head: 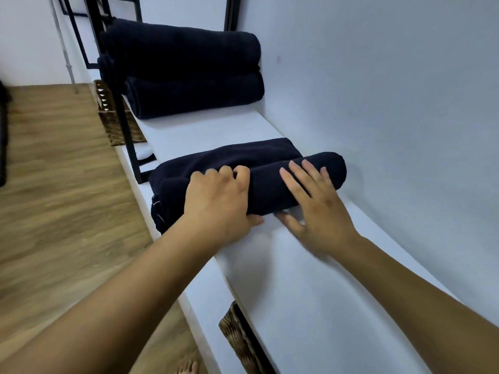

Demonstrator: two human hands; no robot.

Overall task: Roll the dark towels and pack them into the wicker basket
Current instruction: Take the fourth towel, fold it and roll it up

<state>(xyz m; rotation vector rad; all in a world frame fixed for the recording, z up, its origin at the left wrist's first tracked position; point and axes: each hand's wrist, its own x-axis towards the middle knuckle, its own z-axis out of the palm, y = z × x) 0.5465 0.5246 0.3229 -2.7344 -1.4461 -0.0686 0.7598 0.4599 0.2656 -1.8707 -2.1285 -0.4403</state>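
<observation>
A dark navy towel (270, 168) lies partly rolled on the white shelf (283, 265), its flat tail stretching away behind the roll. My left hand (218, 201) grips the roll's left part, fingers curled over the top and thumb under the near edge. My right hand (316, 206) rests on the roll's right part with straight fingers laid over it and the thumb low against the shelf. Two rolled dark towels (186, 74) are stacked farther along the shelf. One wicker basket (116, 122) stands on the floor beyond the shelf; another wicker basket (243, 344) shows under the shelf's near end.
The grey wall (391, 130) runs close along the right of the shelf. A black metal frame (124, 125) stands at the shelf's left edge. Wooden floor (54, 198) spreads to the left. A bare foot (187, 368) shows at the bottom.
</observation>
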